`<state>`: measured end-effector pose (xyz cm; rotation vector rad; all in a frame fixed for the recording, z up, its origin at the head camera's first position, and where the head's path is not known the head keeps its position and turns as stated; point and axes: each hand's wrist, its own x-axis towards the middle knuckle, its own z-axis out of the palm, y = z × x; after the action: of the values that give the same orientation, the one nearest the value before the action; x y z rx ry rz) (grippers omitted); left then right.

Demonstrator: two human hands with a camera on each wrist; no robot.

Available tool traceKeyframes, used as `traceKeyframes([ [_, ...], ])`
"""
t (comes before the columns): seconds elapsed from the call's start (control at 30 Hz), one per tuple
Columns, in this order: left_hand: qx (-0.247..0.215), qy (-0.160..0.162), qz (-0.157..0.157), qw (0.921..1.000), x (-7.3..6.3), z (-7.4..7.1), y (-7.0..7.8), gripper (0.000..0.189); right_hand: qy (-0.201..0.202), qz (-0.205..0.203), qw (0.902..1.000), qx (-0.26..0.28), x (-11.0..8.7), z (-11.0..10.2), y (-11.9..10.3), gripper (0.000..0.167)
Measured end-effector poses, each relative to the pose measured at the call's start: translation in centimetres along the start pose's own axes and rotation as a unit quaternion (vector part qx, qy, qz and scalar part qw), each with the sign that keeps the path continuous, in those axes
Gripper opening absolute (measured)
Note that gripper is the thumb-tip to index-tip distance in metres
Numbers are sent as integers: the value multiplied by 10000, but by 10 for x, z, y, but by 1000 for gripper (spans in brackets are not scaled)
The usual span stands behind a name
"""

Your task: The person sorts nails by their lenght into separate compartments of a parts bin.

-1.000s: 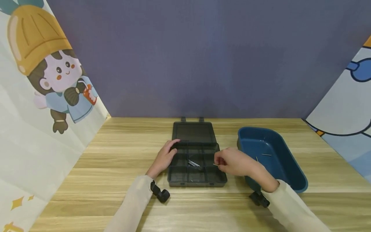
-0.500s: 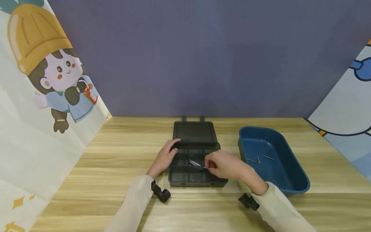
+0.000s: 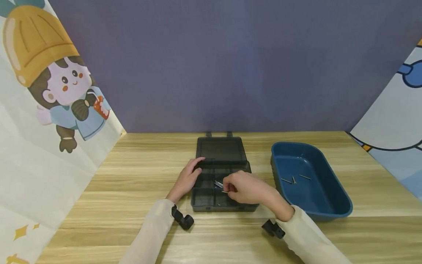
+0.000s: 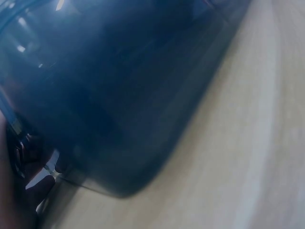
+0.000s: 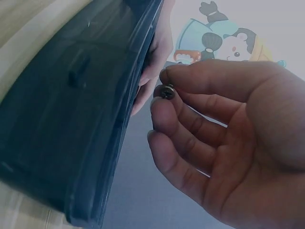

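A dark translucent compartment box (image 3: 202, 198) lies on the wooden table with its lid (image 3: 220, 148) folded back. Along its left edge rests my left hand (image 3: 185, 182), index finger stretched toward the hinge and thumb over the rim; its other fingers are hidden. Over the middle and right compartments, my right hand (image 3: 247, 187) pinches a screw between thumb and fingertips. The right wrist view shows the cross-slotted head of that screw (image 5: 167, 92). Several silvery screws (image 3: 218, 184) sit in the middle compartment, partly covered by the right hand. The left wrist view is mostly the box wall (image 4: 119, 109).
To the right stands a deep blue tray (image 3: 335, 183) with loose screws (image 3: 304, 177) on its floor. A purple-grey panel (image 3: 230, 66) rises behind the table (image 3: 148, 165), and printed walls flank it.
From beside the blue tray, my right hand has moved left over the box with the screw, uncovering screws in the tray. My left hand stays at the box's left edge.
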<state>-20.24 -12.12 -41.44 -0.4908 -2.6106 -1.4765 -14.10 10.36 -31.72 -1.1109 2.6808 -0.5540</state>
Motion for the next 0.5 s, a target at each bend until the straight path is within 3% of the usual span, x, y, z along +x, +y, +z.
traceKeyframes([
  [0.5,-70,29,54,10000,1,0,0,43,-104,218,9997,103,6,9,-3,7],
])
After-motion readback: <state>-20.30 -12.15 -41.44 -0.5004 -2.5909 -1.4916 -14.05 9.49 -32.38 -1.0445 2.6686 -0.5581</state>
